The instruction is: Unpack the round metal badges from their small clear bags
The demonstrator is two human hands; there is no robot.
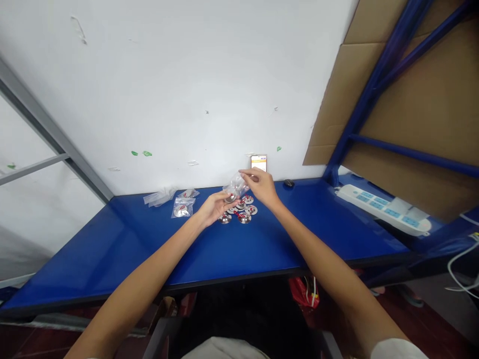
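Observation:
My left hand (213, 207) is closed around a clear plastic bag (241, 184) and a round, shiny metal disc (231, 197). The disc appears to be in or against the mouth of the bag; I cannot tell which. With thumb and fingertips, my right hand (262, 188) pinches the bag's upper edge. Just below both hands, several similar discs with red parts (244, 218) lie loosely grouped on the blue table (209, 254). To the left are two discs in clear bags, a nearer bagged disc (182, 209) and a farther bagged disc (189, 193).
Flat clear bags (160, 197) lie at the back left. A phone with a lit screen (259, 162) leans on the white wall behind my right hand. A small black object (289, 183) sits at the back edge. On the right is a white power strip (381, 209) beside a blue frame (339, 144).

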